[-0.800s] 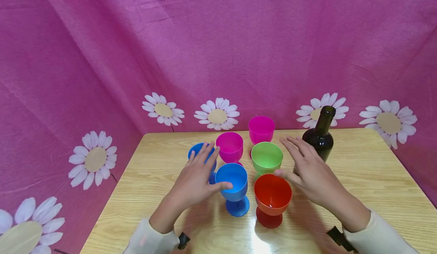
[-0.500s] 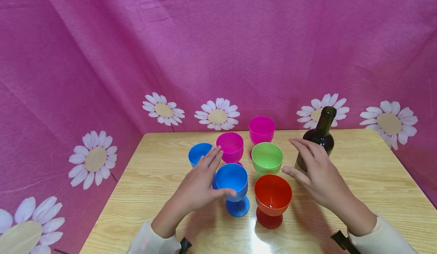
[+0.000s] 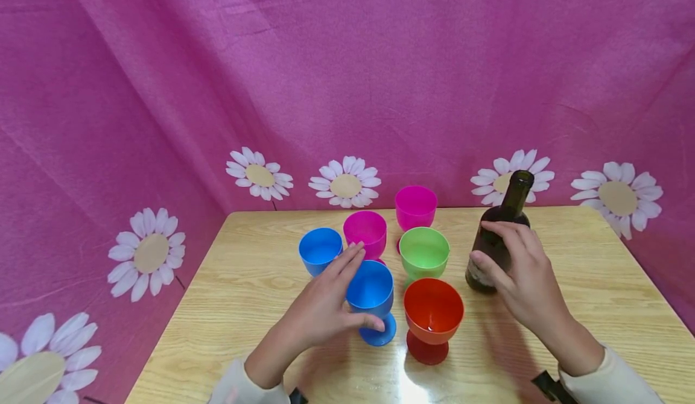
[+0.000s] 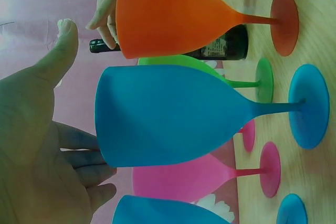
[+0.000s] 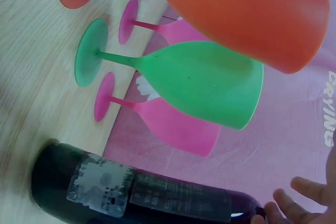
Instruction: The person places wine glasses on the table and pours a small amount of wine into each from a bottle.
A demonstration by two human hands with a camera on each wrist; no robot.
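Beside the near blue goblet [image 3: 374, 289] is my left hand [image 3: 320, 307], fingers extended and thumb spread away from them. In the left wrist view the palm faces that goblet's rim, and the fingertips overlap its edge. My right hand [image 3: 529, 283] curves loosely at the dark wine bottle [image 3: 493, 248], thumb and fingers apart in front of its body. The right wrist view shows its fingertips [image 5: 286, 205] right by the bottle's shoulder. An orange-red goblet [image 3: 433, 307] stands upright between the hands, with a green goblet [image 3: 425, 252] behind it.
Two magenta goblets [image 3: 365, 232] stand farther back, and a second blue goblet [image 3: 320, 248] is at the left. Everything rests on a light wooden table [image 3: 217, 307]. A pink cloth [image 3: 347, 78] with daisies hangs behind and at the sides.
My right hand has moved right, away from the green and orange-red goblets to the bottle. The left hand has shifted slightly right and nearer, uncovering the far-left blue goblet. The goblets stay put.
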